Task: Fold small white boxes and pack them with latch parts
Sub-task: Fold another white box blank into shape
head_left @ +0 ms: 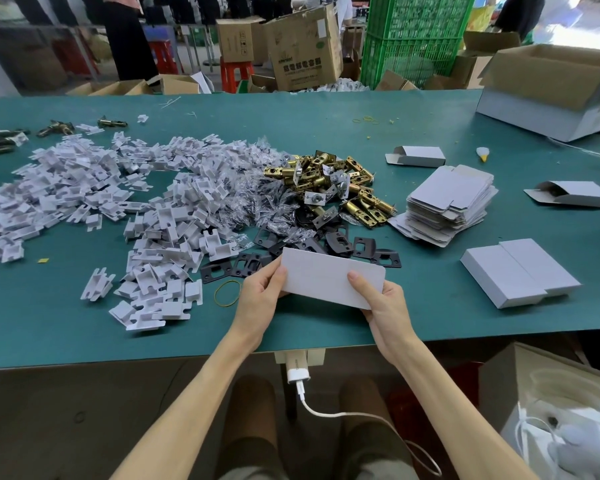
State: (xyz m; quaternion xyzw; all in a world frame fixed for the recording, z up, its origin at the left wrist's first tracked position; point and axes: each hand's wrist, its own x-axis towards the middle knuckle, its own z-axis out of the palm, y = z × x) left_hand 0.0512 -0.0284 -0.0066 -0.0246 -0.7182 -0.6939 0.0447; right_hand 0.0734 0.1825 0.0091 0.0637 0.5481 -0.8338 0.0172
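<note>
Head view: left hand and right hand pinch opposite ends of flat white box blank above green table; squeeze edges inward evenly, judged, to pop it open.

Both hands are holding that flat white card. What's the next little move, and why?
Probably press the flat box blank open into a sleeve: the left hand and right hand pinch its two ends, it is not yet folded, and the brass latches lie loose behind it.
</note>
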